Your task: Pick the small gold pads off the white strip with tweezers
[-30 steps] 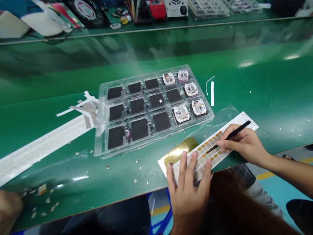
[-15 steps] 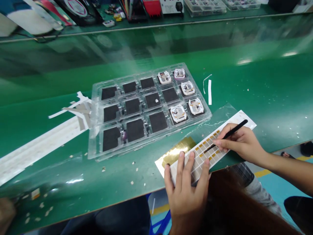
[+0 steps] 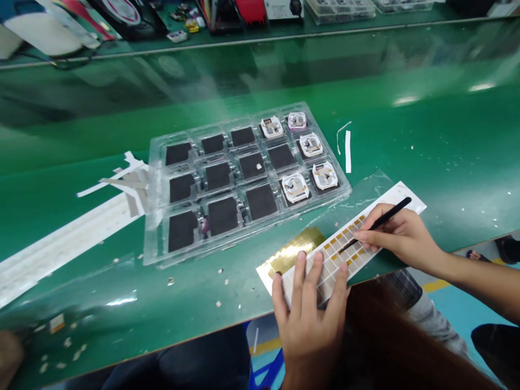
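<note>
Green workbench [image 3: 426, 141] under factory lighting

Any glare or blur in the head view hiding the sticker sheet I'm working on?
Head view: sticker sheet, tweezers and both hands sharp; bright lamp glare streaks the green bench far right, off the sheet; clear tray shows mild reflections; back shelf soft and bowed.

Likely electronics factory, green bench [image 3: 426, 135], component tray [image 3: 244, 179]

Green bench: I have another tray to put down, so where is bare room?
Free: the broad green strip behind the clear tray, and the patch right of the white strips. Crowded: the front edge, with the sticker sheet, left hand, right hand gripping tweezers, and paper scraps left.
</note>
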The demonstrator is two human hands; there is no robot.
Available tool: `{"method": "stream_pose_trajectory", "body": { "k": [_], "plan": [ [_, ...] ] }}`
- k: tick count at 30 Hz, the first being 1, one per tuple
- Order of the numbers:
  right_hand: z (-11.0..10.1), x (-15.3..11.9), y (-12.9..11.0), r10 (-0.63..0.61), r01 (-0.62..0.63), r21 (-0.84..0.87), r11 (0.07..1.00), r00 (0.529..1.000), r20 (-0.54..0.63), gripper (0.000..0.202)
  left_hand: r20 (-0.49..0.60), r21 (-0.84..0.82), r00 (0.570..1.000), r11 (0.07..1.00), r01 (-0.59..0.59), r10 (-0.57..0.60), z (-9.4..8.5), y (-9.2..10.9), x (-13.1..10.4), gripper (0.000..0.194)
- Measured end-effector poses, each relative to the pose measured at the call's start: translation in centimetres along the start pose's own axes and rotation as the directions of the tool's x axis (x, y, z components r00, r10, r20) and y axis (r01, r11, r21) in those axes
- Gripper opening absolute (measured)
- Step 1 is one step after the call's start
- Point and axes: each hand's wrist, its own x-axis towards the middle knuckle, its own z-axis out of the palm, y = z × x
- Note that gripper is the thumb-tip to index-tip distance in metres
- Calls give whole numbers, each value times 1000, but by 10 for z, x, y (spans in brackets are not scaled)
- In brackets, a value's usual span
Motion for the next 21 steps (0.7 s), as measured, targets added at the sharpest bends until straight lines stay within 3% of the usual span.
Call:
{"method": "stream_pose_trajectory", "body": {
  "k": [7, 11, 17, 21],
  "plan": [
    [0, 1, 1, -19, 19, -25, 1000, 1000, -6, 18, 5, 11, 1000, 1000, 27, -27, 2, 1, 0, 43],
    [-1, 0, 4, -16, 16, -8, 1000, 1000, -2, 18, 41, 92, 998, 995, -47, 43, 4, -1, -1, 50],
    [-10, 5, 3, -3, 12, 208, 978, 999, -43, 19, 42, 134, 998, 990, -53, 48, 10, -3, -4, 50],
    [-12, 3, -11, -63, 115, 374, 920, 987, -149, 23, -31, 122, 999, 992, -38, 42, 19, -11, -15, 63]
  ]
}}
